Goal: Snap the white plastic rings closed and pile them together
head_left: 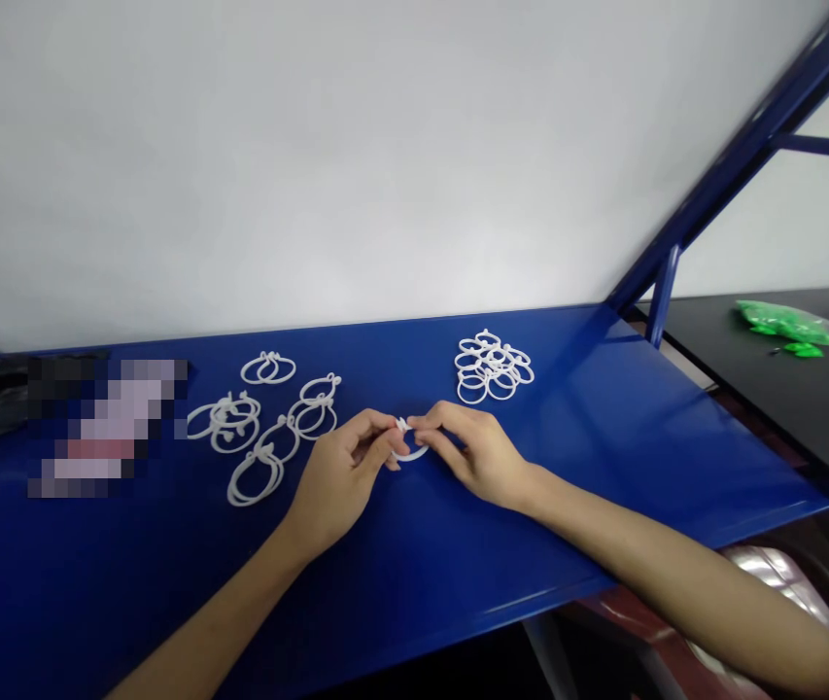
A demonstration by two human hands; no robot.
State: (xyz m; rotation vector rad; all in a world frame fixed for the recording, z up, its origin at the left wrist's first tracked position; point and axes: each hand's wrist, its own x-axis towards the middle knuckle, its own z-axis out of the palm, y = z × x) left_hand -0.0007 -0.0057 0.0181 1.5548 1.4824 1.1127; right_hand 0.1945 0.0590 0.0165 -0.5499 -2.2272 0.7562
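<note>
One ring [411, 457] is in work, held at the front-middle of the worktop [567, 389]. The left hand [337, 476] and right hand [485, 452] pinch it between thumb and fingers [381, 449], one at each side of its small tabs. The fingertips partly cover the tabs; whether the joint is complete cannot be told.

Remaining stock lies in two lots: loose rings [283, 420], spread and partly overlapping, at left; a compact cluster [493, 367] at right, beyond the right hand. Judged by layout, one lot is finished and one pending; which is which cannot be confirmed.
</note>
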